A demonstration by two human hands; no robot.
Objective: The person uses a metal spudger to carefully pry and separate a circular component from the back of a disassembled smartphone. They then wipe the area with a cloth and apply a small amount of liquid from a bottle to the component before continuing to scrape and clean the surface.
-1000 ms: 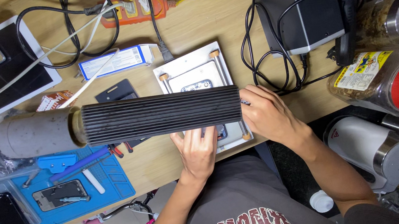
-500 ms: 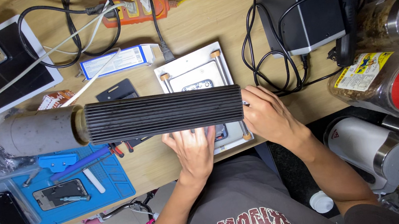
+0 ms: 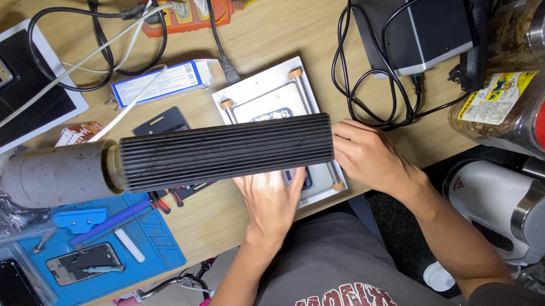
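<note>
seen from above a wooden desk (image 3: 259, 55): left hand (image 3: 271, 201) laid flat, fingers spread and pointing away, on the near edge of a white heating plate (image 3: 247, 96), over a dark phone (image 3: 272, 114) clamped between two rails. right hand (image 3: 367, 157) resting at the plate's right edge, fingers loosely curled toward the rail; cannot tell whether holding anything, since fingertips sit partly hidden. much of the plate and phone masked by a ribbed black lamp head (image 3: 226, 151) on a grey arm crossing the middle of the view.

judging by the layout, still early to midway in the work: phone seated in the fixture and pressed down, no screen or back cover visibly lifted, no tool in either hand. tools lying untouched well to the left on a blue repair mat (image 3: 158, 251): a purple-handled screwdriver (image 3: 111, 220), a white spudger (image 3: 127, 244), another opened phone (image 3: 83, 261) and a black phone (image 3: 13, 289). black station box (image 3: 420, 11) with coiled cable behind the right hand, orange power strip (image 3: 195, 7) at the far edge, tablet (image 3: 11, 90) at far left, red-lidded jar (image 3: 537, 116) and kettle (image 3: 508, 209) at right. separation and any part removal seemingly still to come.
</note>
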